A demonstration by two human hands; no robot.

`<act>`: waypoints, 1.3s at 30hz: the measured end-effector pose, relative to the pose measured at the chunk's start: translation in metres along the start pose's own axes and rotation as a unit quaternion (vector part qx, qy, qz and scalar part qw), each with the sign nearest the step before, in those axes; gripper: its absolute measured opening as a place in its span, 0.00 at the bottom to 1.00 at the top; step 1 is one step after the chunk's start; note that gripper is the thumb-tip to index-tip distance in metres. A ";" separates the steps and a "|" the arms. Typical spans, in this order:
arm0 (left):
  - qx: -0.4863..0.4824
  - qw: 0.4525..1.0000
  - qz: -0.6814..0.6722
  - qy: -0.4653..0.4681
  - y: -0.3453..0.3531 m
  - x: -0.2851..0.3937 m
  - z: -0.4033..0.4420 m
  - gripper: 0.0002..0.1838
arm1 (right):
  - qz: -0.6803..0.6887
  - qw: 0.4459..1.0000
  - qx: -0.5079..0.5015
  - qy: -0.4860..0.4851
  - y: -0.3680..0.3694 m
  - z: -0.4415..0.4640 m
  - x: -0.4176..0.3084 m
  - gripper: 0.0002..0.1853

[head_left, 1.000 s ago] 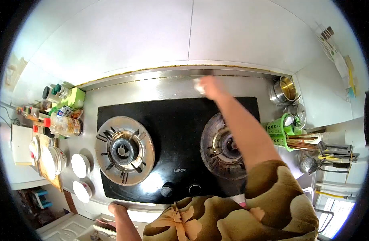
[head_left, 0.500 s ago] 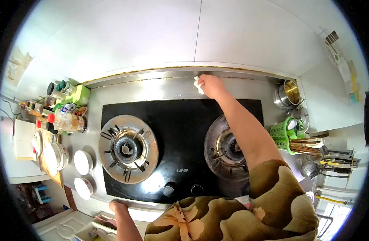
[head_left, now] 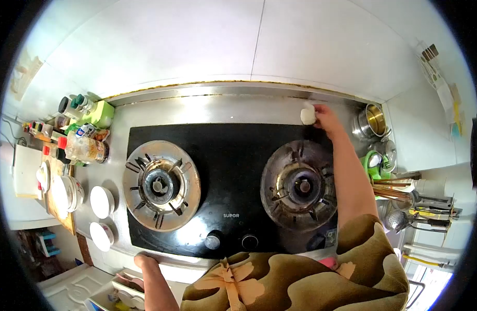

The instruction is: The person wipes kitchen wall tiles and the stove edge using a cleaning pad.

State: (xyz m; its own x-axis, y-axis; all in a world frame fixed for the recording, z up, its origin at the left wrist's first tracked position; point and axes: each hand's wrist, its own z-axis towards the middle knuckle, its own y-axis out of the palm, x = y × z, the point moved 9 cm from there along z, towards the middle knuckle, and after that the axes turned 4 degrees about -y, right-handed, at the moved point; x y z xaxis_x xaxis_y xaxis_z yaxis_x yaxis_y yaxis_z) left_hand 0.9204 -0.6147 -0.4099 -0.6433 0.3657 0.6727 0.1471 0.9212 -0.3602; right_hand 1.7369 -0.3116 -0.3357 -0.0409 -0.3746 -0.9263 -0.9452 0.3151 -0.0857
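Note:
My right hand (head_left: 325, 120) is closed on a white, folded wipe (head_left: 308, 115), paper or cloth I cannot tell. It is over the steel counter strip (head_left: 197, 110) behind the black gas stove (head_left: 231, 171), near the stove's back right corner. Below that forearm lies the right burner (head_left: 305, 186); the left burner (head_left: 158, 187) is fully visible. My left hand (head_left: 141, 260) is at the counter's front edge, left of the control knobs, and its fingers are hard to make out.
Two white bowls (head_left: 101, 202) stand left of the stove, with seasoning bottles (head_left: 85, 149) and a green box (head_left: 101, 115) behind. Nested metal pots (head_left: 372, 122) and a green utensil holder (head_left: 374, 161) with chopsticks stand at right. A drawer (head_left: 116, 293) is pulled out below left.
My right hand has slid to the right along the back strip with the white wipe, uncovering the right burner. The left hand stays at the front edge. The view has shifted slightly.

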 end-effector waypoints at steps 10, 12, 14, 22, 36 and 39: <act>-0.038 0.998 0.013 -0.047 0.003 -0.004 -0.012 0.28 | -0.428 0.879 0.083 -0.193 0.021 -0.034 -0.072 0.15; -0.044 0.998 0.034 -0.036 0.008 0.001 -0.027 0.29 | -0.610 0.765 0.035 -0.201 0.038 -0.034 -0.063 0.15; -0.012 0.999 0.022 -0.020 0.002 0.002 -0.021 0.28 | -0.598 0.773 0.068 -0.200 0.020 -0.008 -0.042 0.14; -0.109 0.991 0.054 -0.061 0.008 -0.011 0.019 0.32 | -0.599 0.767 0.199 -0.117 0.007 0.009 -0.047 0.13; -0.041 0.998 0.036 -0.032 0.002 -0.007 0.021 0.30 | -0.568 0.801 0.136 -0.132 0.002 0.008 -0.055 0.12; -0.085 0.996 0.023 -0.031 0.003 -0.011 0.024 0.28 | -0.602 0.773 0.186 -0.072 -0.053 -0.013 -0.050 0.14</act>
State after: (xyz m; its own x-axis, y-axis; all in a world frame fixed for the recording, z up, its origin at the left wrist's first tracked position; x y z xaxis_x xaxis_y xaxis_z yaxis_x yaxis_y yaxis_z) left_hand 0.9096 -0.6191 -0.4338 -0.6771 0.4034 0.6155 0.2990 0.9150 -0.2708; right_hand 1.7851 -0.3211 -0.2803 0.8577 -0.4998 -0.1206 -0.1093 0.0521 -0.9926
